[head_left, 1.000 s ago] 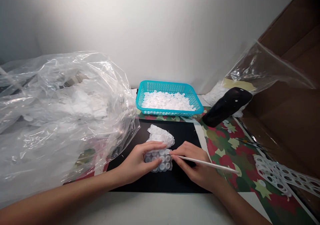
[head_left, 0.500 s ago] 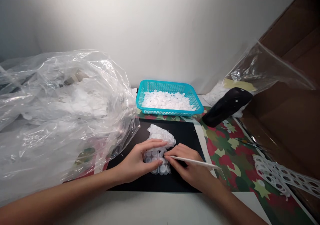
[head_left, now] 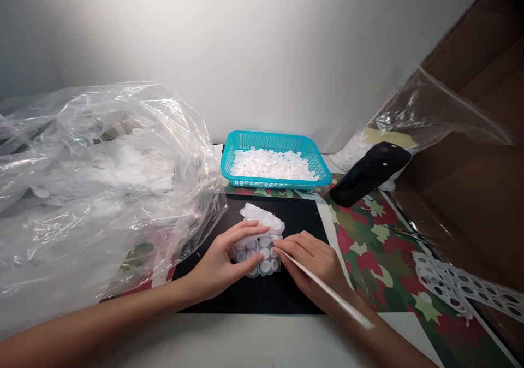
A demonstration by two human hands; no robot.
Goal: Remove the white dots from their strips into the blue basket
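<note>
A white sheet of round caps (head_left: 257, 248) and a slim white stick (head_left: 323, 289) stand out against a black mat (head_left: 245, 300). The lattice-walled basket (head_left: 275, 138) is turquoise, its discs (head_left: 272, 166) white; the table cover (head_left: 368, 248) carries a red, green and cream camouflage print.

**Surroundings of the work area.**
- **9 o'clock:** large crumpled clear plastic bag (head_left: 102, 193) holding white pieces, lying on the surface (head_left: 245, 340).
- **12 o'clock:** turquoise mesh basket (head_left: 274, 137) filled with small white discs (head_left: 272, 165), in front of the white wall (head_left: 262, 46).
- **2 o'clock:** black rounded object (head_left: 370, 174), lying tilted beside a clear zip bag (head_left: 429, 111) that rests against brown cardboard (head_left: 483, 155).
- **4 o'clock:** white strip of punched-out rings (head_left: 462, 291) at the edge of a red-and-green camouflage-print sheet (head_left: 368, 242).
- **6 o'clock:** black mat (head_left: 254, 297), just left of the print sheet.
</note>
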